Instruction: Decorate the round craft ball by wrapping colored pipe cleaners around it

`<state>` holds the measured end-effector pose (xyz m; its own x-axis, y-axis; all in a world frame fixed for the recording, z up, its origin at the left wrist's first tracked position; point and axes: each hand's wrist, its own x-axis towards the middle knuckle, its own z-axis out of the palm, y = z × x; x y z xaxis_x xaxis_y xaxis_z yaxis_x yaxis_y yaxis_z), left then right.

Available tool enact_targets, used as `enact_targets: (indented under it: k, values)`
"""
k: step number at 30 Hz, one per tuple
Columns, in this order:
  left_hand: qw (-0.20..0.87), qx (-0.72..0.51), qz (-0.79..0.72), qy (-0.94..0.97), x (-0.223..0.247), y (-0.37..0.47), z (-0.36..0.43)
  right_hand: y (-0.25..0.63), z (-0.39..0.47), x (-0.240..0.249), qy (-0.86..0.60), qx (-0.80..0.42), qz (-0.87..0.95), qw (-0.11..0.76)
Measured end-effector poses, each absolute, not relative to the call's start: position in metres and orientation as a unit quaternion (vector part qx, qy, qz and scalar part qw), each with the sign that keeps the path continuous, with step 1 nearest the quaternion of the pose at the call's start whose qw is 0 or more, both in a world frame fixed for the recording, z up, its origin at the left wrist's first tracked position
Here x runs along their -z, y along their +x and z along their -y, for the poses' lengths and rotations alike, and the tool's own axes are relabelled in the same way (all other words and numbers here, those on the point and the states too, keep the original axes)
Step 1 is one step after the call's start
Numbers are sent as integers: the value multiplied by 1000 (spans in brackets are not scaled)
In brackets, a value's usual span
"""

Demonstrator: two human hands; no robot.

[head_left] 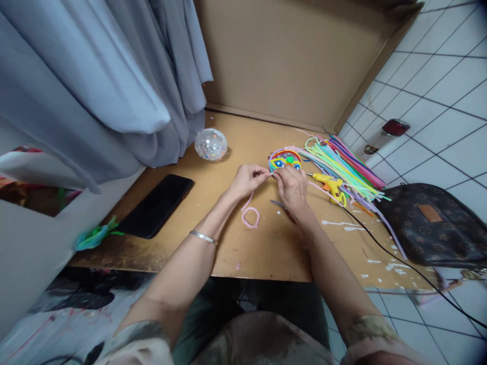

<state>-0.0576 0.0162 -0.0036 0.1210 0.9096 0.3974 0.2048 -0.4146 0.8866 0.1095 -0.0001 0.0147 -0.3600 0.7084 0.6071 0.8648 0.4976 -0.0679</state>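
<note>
Both hands meet over the middle of the table, fingertips close together on a pink pipe cleaner [247,202]. My left hand [246,182] pinches it, and a length trails down below that hand. Thumb and fingers of my right hand [292,190] are closed on it as well, just beside the left fingertips. Just beyond the right hand lies a round clear piece with a colourful pipe-cleaner face [289,159], its lower part hidden by the hand. A pink pipe-cleaner ring [251,218] rests nearer me. Partly under my right wrist is a grey metal tool [277,204], its kind unclear.
Right of my hands lie a yellow glue gun [332,186] with a black cord and a pile of pipe cleaners [338,162]. A brown bag [437,223] sits at the right edge. Leftward are a clear ball [211,144], a black phone [157,205] and a grey curtain [152,66].
</note>
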Motion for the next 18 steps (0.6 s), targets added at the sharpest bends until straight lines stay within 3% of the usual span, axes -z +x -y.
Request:
enact_targets:
  k: [10, 18]
  values:
    - [256, -443, -435, 741, -2, -60, -12, 112, -3, -16, -480, 121, 840, 221]
    - [354, -472, -439, 678, 1, -59, -15, 111, -1, -20, -493, 124, 832, 222]
